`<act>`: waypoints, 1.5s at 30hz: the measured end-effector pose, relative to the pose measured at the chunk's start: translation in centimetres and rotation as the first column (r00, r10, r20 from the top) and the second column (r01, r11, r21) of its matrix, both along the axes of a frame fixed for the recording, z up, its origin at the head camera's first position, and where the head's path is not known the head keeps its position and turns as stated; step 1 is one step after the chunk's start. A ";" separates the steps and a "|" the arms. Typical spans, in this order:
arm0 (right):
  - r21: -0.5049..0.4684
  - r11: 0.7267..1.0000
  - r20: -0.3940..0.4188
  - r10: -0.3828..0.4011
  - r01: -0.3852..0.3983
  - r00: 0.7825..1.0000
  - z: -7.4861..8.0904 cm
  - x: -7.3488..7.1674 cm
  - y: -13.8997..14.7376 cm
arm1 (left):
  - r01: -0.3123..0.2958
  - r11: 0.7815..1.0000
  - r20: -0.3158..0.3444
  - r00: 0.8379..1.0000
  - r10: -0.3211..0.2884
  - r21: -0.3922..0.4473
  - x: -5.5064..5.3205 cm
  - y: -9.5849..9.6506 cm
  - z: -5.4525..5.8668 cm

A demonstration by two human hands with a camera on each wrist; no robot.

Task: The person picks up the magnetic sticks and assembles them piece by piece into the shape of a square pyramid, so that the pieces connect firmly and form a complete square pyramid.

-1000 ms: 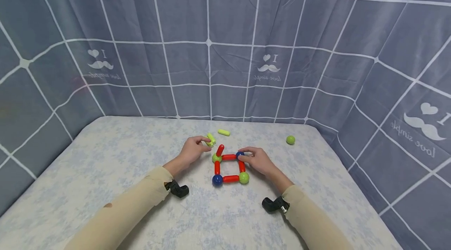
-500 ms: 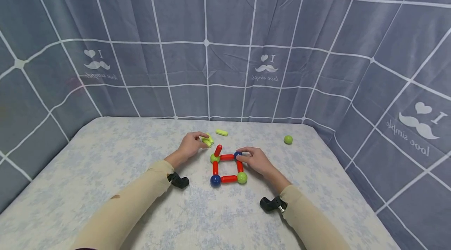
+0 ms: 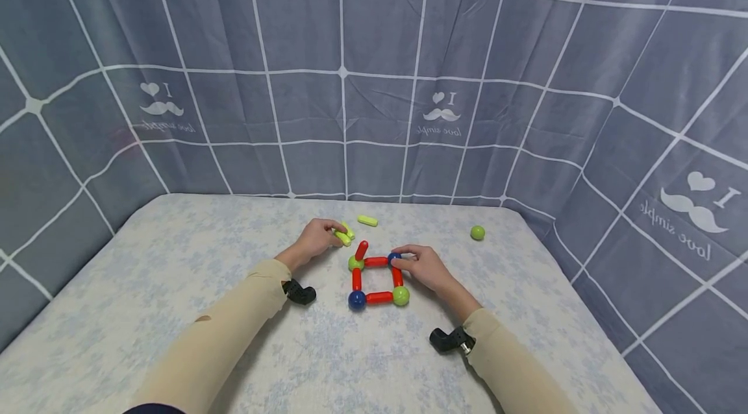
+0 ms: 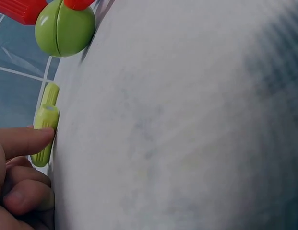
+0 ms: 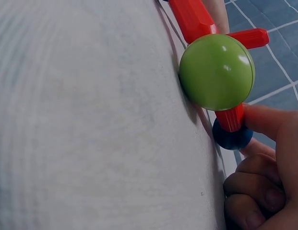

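Four-sided magnetic frame of red rods (image 3: 379,297) and balls lies flat on the table. Its near corners are a blue ball (image 3: 357,300) and a green ball (image 3: 400,296). A red rod (image 3: 362,250) slants up from the far-left green ball (image 3: 355,263). My right hand (image 3: 428,266) pinches the far-right blue ball (image 5: 231,135) between thumb and finger. Left of the frame, my left hand (image 3: 316,237) pinches a yellow-green rod (image 4: 41,155), its thumb across the rod. Another yellow-green rod (image 3: 349,230) lies right beside it, partly hidden by the fingers.
Farther back lies a yellow-green rod (image 3: 367,220). A loose green ball (image 3: 477,232) stands toward the back right. The table (image 3: 350,362) has a pale patterned cover, and a grey-blue checked curtain (image 3: 374,109) encloses its back and sides.
The left forearm has shifted a little to the right and forward, while its fingers stay at the yellow-green rods. My right hand keeps its hold on the blue ball. The head view has shifted slightly.
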State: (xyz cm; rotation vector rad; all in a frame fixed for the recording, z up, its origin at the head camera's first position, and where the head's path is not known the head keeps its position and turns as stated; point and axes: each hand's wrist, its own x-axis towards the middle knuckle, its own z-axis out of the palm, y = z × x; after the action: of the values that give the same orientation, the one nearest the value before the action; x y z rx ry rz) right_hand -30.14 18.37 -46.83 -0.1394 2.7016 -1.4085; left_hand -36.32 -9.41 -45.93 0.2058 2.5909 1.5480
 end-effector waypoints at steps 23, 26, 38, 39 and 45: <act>-0.002 1.000 -0.002 0.010 -0.010 1.000 0.3 0.1 -0.1 | 0.036 0.993 -0.065 0.997 -0.043 -0.110 0.4 0.1 0.1; 0.002 1.000 -0.005 0.013 -0.013 1.000 0.2 0.1 -0.1 | 0.038 0.995 -0.067 0.997 -0.045 -0.097 0.3 0.1 -0.1; -0.027 1.000 0.009 0.008 -0.007 1.000 -0.1 0.1 0.0 | -0.023 0.998 -0.013 1.000 0.023 0.053 0.7 -0.2 -0.6; -0.031 0.999 0.009 0.009 -0.008 1.000 0.0 0.1 0.0 | -0.027 0.998 -0.011 1.000 0.028 0.061 0.7 -0.2 -0.6; -0.026 1.000 0.011 -0.003 0.003 1.000 0.1 0.2 -0.1 | -0.026 0.994 -0.018 0.999 0.028 0.106 1.1 -0.4 -0.4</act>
State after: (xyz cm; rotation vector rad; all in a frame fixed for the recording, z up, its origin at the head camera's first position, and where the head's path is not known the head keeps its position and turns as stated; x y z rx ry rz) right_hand -29.95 18.30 -46.77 -0.1293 2.6766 -1.4414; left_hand -35.23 -9.77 -46.31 0.1966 2.5387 1.7025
